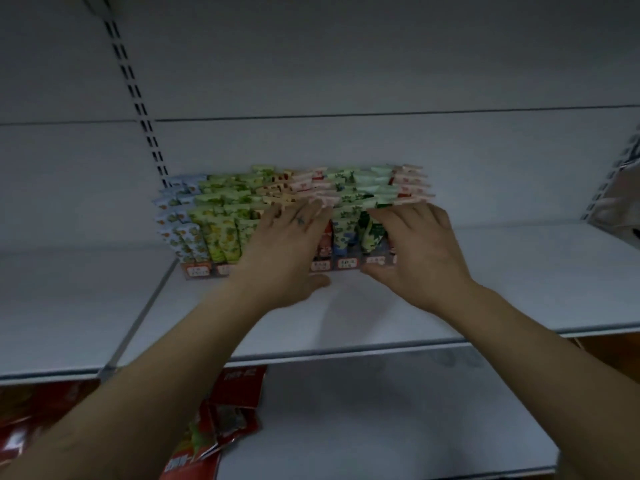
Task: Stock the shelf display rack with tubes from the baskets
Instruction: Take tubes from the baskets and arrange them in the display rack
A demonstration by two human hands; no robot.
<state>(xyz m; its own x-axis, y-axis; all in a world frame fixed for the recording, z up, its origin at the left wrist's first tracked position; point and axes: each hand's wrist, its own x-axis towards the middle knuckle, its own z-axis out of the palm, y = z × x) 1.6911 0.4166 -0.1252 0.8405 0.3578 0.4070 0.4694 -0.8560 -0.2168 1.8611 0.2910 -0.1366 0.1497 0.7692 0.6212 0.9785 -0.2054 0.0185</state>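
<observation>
Starting on the left, a slotted metal upright (138, 98) is running up the white back panel. Down on the lower shelf, some glossy red packets (228, 403) are lying in a crinkly heap. There's white writing on them, but it's too blurry for me to read.

The display rack (201, 270) is sitting on the smooth white shelf (519, 271), back near the panel. It's packed with soft tubes (242, 188) with flat crimped ends, standing upright in stepped rows. Its front edge is carrying a strip of small red-edged label cards, one per column, and I can't make out a single character on them.

The leftmost columns are holding blue-and-white tubes (180, 233) with a fruity-looking print, then come yellow-green tubes (223, 233). The left hand (284, 251) is lying flat against the middle of the rack. Its fingers are straight and spread, pressing on the tubes there and gripping nothing, with the thumb sticking out low near the label strip. A small dark mark is showing on one finger.

Between the hands, red-and-pink tubes (323, 242) and leafy green tubes (346, 223) are peeking through. The right hand (419, 258) is doing the same thing, wide and flat, fingertips on the front tubes' crimped tops. Its thumb is reaching left along the rack's front, and it's holding nothing. Past it, pale peach tubes (412, 185) are filling the last column at the right end.
</observation>
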